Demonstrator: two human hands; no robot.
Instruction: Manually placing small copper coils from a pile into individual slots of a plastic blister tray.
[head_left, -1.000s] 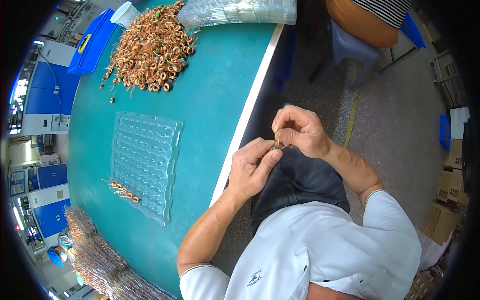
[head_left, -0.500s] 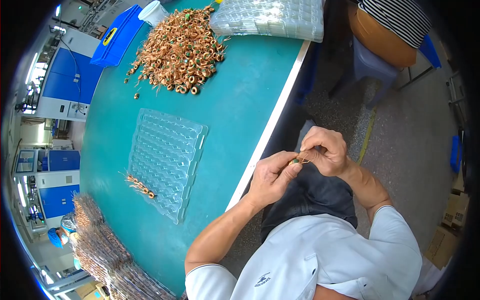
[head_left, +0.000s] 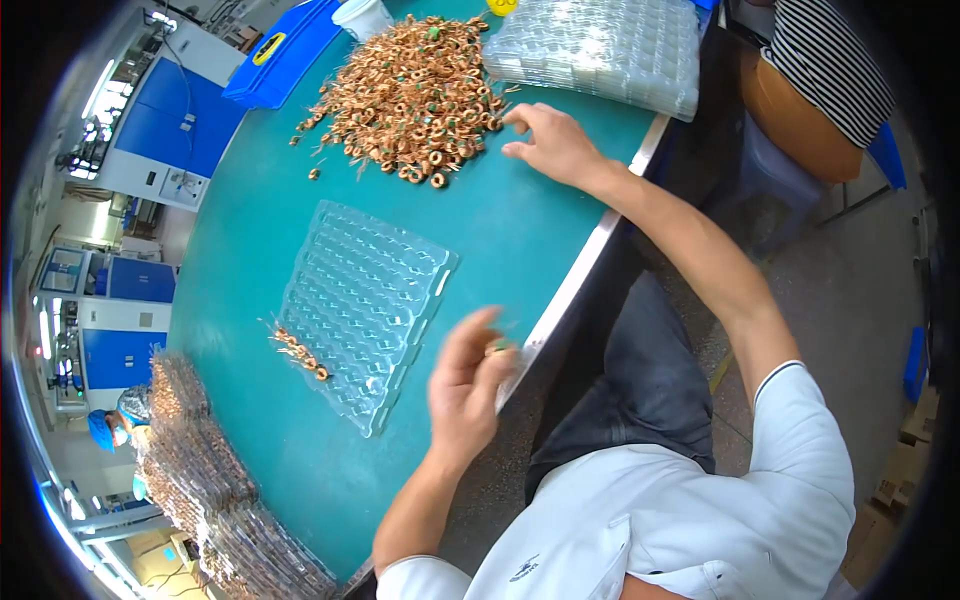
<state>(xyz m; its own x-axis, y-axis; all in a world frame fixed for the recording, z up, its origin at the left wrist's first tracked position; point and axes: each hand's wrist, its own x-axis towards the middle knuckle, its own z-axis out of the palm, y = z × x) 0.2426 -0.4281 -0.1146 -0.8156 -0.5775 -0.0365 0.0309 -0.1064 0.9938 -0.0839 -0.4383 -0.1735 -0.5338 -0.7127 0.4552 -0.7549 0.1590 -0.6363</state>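
Two hands, well apart. Just right of the clear tray (head_left: 375, 290), a blurred left hand (head_left: 462, 395), closed lightly on a copper coil (head_left: 498, 348) with some green showing, gripped at the fingertips, perhaps for a fine hold. Beyond the tray's far right corner, the right hand (head_left: 555, 145), thumb and forefinger parted, seemingly empty, beside a heap of coils (head_left: 400, 100); impossible to tell about contact. Inside the tray's near left edge, a short row of coils (head_left: 300, 352), lined up probably because of moulded pockets. Past the tray, that same heap, likely for easy reach; farther right, stacked clear trays (head_left: 600, 55). Nearer and left of the tray, piled coil-filled trays (head_left: 190, 450), presumably out of the way.
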